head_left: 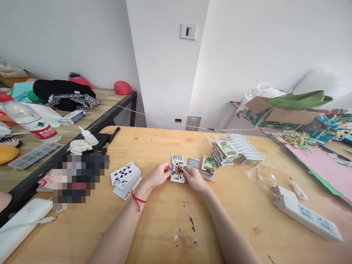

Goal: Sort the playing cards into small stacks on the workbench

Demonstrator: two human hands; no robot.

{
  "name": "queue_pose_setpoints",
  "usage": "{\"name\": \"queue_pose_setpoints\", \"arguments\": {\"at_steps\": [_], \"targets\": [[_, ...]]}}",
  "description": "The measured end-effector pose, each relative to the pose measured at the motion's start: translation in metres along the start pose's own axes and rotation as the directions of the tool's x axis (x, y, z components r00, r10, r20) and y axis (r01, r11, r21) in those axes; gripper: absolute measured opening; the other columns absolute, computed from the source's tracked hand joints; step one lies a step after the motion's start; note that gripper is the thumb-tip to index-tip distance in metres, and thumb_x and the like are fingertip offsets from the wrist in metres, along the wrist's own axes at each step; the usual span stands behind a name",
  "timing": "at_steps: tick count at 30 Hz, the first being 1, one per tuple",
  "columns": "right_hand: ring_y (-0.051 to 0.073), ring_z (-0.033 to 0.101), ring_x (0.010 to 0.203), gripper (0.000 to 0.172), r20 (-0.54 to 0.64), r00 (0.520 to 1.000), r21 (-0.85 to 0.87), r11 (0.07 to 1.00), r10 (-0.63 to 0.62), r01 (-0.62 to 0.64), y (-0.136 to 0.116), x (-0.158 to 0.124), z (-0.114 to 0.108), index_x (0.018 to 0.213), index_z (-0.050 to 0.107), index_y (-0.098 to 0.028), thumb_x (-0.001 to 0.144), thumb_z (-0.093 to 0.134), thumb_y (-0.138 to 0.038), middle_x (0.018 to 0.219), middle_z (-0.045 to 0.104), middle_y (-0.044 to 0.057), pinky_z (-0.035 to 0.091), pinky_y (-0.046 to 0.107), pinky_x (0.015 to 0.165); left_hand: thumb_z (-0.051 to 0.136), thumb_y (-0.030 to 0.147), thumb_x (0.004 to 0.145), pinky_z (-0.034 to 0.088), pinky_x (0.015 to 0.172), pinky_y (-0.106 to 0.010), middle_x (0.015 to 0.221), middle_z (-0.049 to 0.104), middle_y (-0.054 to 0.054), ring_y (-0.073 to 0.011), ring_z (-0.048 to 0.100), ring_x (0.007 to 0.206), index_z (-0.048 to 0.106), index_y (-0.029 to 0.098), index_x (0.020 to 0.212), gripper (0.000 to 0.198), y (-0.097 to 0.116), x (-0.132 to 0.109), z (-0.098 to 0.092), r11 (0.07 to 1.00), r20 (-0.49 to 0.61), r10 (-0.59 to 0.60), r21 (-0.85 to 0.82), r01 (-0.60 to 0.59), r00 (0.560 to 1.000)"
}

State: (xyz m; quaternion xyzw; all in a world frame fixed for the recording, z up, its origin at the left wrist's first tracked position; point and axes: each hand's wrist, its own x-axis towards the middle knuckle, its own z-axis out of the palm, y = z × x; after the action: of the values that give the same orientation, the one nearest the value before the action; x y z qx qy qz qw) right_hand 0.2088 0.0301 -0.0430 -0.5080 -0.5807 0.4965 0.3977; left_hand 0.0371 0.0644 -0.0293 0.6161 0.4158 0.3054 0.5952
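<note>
A face-up playing card (178,176) with a court figure is pinched by its two sides between my hands. My left hand (159,174) grips its left edge, fingers closed, a red string around the wrist. From the other side, my right hand (194,179) closes on the right edge. Just behind lie face-down cards (177,158), partly covered by the held one. More patterned card backs (194,162) show beyond my right fingers. A green and white card box (208,165) stands right of that hand. To the left rests a loose, fanned pile of face-up cards (127,175).
Stacked card boxes (224,150) and a wrapped block of boxes (249,152) sit at the back right. A power strip (308,212) lies at right, a white power bank (26,223) at left. A string (170,120) stretches across the back.
</note>
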Motion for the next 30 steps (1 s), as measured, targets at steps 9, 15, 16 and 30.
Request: {"name": "queue_pose_setpoints", "arguments": {"at_steps": [9, 15, 16, 30], "targets": [[0.008, 0.039, 0.032, 0.024, -0.019, 0.999, 0.097, 0.995, 0.034, -0.032, -0.001, 0.001, -0.004, 0.074, 0.046, -0.018, 0.076, 0.049, -0.042, 0.047, 0.052, -0.005, 0.026, 0.018, 0.032, 0.065, 0.026, 0.062, 0.041, 0.059, -0.023, 0.069, 0.061, -0.001, -0.0117, 0.055, 0.063, 0.056, 0.012, 0.074, 0.021, 0.0, 0.001, -0.003, 0.996, -0.078, -0.017, -0.083, 0.011, 0.997], [0.009, 0.043, 0.036, 0.016, 0.016, 1.0, 0.009, 1.0, 0.015, -0.015, -0.002, -0.002, -0.008, 0.077, 0.046, -0.018, 0.076, 0.047, -0.034, 0.053, 0.055, -0.004, 0.031, 0.019, 0.035, 0.068, 0.03, 0.059, 0.044, 0.062, -0.026, 0.069, 0.064, -0.004, -0.015, 0.058, 0.066, 0.059, 0.012, 0.073, 0.025, 0.0, 0.002, -0.008, 0.997, -0.078, -0.014, -0.072, 0.008, 0.997], [0.009, 0.043, 0.036, 0.014, -0.003, 1.0, -0.042, 0.999, 0.011, -0.011, -0.002, -0.003, -0.007, 0.076, 0.046, -0.019, 0.076, 0.046, -0.033, 0.053, 0.055, -0.004, 0.031, 0.019, 0.035, 0.068, 0.031, 0.059, 0.044, 0.063, -0.026, 0.069, 0.065, -0.004, -0.0158, 0.059, 0.067, 0.059, 0.012, 0.072, 0.025, 0.0, 0.002, -0.009, 0.999, -0.079, -0.012, -0.054, 0.008, 0.997], [0.008, 0.041, 0.038, 0.013, -0.069, 0.998, -0.181, 0.983, -0.009, -0.003, -0.003, -0.004, -0.003, 0.079, 0.052, -0.018, 0.076, 0.044, -0.027, 0.053, 0.048, -0.005, 0.035, 0.019, 0.037, 0.063, 0.031, 0.063, 0.042, 0.062, -0.024, 0.067, 0.06, 0.0, -0.0139, 0.054, 0.064, 0.062, 0.013, 0.086, 0.029, 0.002, 0.001, -0.014, 0.986, -0.057, 0.049, 0.16, -0.039, 0.997]]}}
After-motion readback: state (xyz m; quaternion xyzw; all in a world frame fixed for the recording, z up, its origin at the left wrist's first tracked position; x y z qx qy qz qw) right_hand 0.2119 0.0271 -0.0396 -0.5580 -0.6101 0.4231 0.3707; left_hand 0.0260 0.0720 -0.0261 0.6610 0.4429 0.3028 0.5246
